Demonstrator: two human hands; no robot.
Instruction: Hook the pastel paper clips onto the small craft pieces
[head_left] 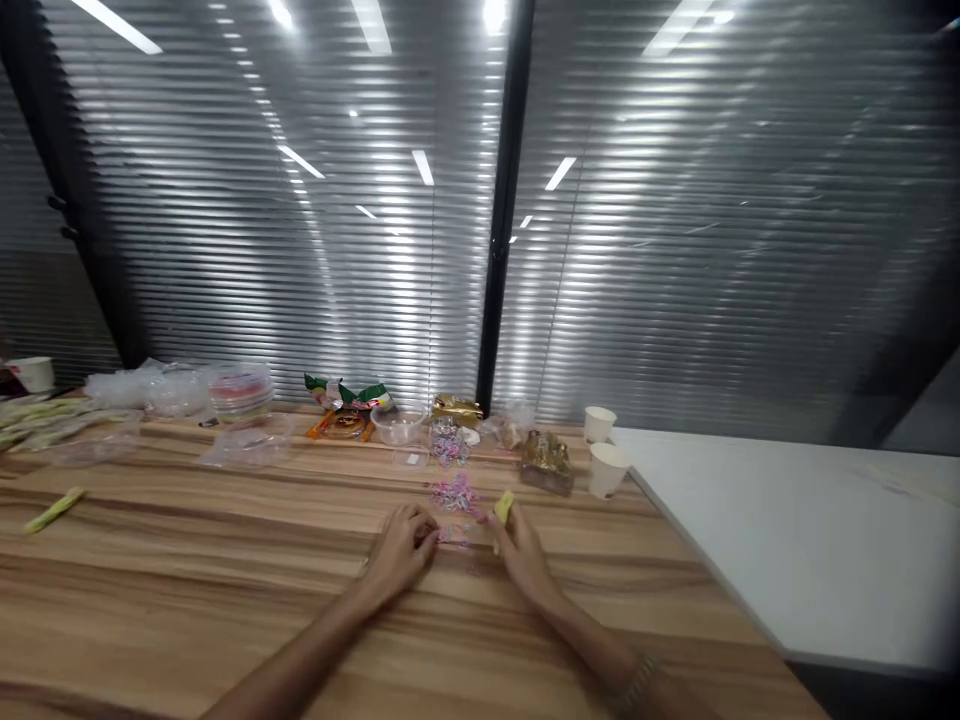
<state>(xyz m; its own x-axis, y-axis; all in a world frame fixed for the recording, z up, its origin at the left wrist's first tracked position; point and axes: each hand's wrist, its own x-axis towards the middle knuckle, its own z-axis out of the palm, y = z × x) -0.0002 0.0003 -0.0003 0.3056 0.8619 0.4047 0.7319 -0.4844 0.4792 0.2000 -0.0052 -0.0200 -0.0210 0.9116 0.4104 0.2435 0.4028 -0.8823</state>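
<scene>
My left hand (403,545) rests on the wooden table (337,640), its fingers curled together at the left edge of a few small pink and blue pieces (454,535). What those fingers hold, if anything, is too small to tell. To the right, my right hand (520,548) is closed on a yellow strip (503,506) that sticks up past the fingers. Just beyond both hands lies a larger pile of small pink, blue and purple pieces (456,492). Another cluster (448,442) of such pieces is farther back.
Along the back stand a clear bowl (400,426), green snack packs (349,394), gold packages (546,460) and paper cups (608,468). Stacked lids (240,390) and plastic bags are back left. A yellow-green strip (55,510) lies far left. A white surface (795,540) adjoins the right edge.
</scene>
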